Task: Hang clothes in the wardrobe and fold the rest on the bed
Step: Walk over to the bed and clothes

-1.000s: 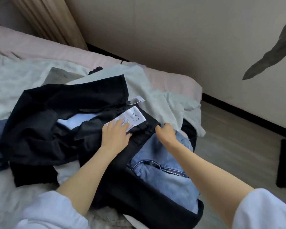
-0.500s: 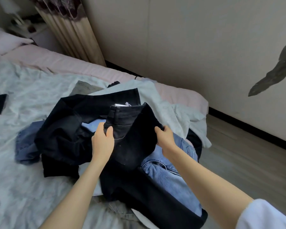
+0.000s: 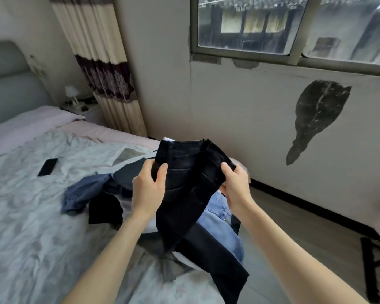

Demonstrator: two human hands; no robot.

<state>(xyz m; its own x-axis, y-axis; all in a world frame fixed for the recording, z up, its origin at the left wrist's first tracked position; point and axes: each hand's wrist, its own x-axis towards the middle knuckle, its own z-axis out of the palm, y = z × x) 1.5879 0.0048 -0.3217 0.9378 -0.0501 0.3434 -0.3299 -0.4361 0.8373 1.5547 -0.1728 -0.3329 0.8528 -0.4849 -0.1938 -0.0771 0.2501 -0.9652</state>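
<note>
Head camera shows both hands, left hand [image 3: 148, 189] and right hand [image 3: 236, 185], gripping the black jeans [image 3: 184, 183] by the waistband above the bed [image 3: 31, 227], probably to straighten them for folding.

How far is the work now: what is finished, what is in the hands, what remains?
Finished: nothing visible; no folded stack shows and no wardrobe is in view. In hand: the left hand and right hand grip black jeans at the waist, lifted over the bed. Left: blue jeans, a blue garment and dark clothes lie unfolded.
</note>
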